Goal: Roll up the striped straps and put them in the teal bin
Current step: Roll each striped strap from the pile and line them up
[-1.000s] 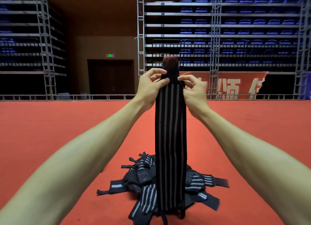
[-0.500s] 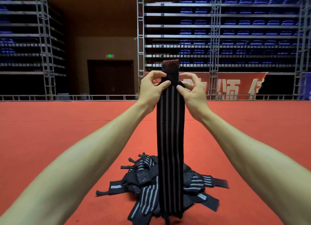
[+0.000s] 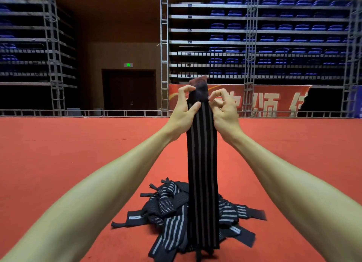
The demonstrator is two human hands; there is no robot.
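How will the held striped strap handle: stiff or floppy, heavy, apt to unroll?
Probably floppy: the strap hangs limp from the left hand and right hand, which pinch its top end. Likely light, since fingertip pinches seem to carry it. The pile on the floor lies crumpled and folded, so a roll may well loosen unless held.

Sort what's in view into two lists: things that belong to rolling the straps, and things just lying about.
Job: long black grey-striped strap, held up; left hand and right hand gripping its top; heap of black striped straps. Teal bin: not in view.
Around: red floor carpet; blue folded seats; red banner; dark door.
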